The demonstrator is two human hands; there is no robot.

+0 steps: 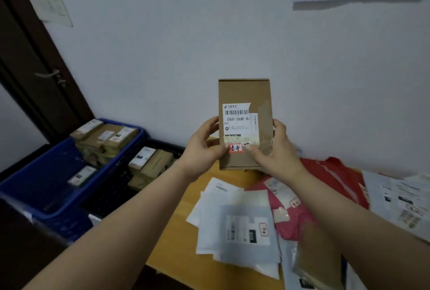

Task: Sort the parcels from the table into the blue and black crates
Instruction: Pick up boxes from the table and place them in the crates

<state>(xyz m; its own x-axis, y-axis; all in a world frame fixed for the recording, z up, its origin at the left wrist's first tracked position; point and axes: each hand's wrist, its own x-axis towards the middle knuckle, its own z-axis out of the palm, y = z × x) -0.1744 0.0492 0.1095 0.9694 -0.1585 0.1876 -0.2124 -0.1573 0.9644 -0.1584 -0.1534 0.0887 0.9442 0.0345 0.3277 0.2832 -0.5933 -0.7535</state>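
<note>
**Box held upright, crates off at 9 o'clock**

Head view: the left hand (204,147) and right hand (271,147) both clasp the tall brown cardboard parcel box (244,94) above the wooden surface (179,231), long axis vertical. The blue plastic crate (41,187) and black plastic crate (111,196) lie toward 9 o'clock, nearer the left hand.

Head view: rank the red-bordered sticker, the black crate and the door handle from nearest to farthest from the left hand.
1. The red-bordered sticker on the held cardboard box sits right at the thumb of the left hand.
2. The black crate lies lower left of that hand, beside the table.
3. The door handle is farthest, up at far left.
</note>
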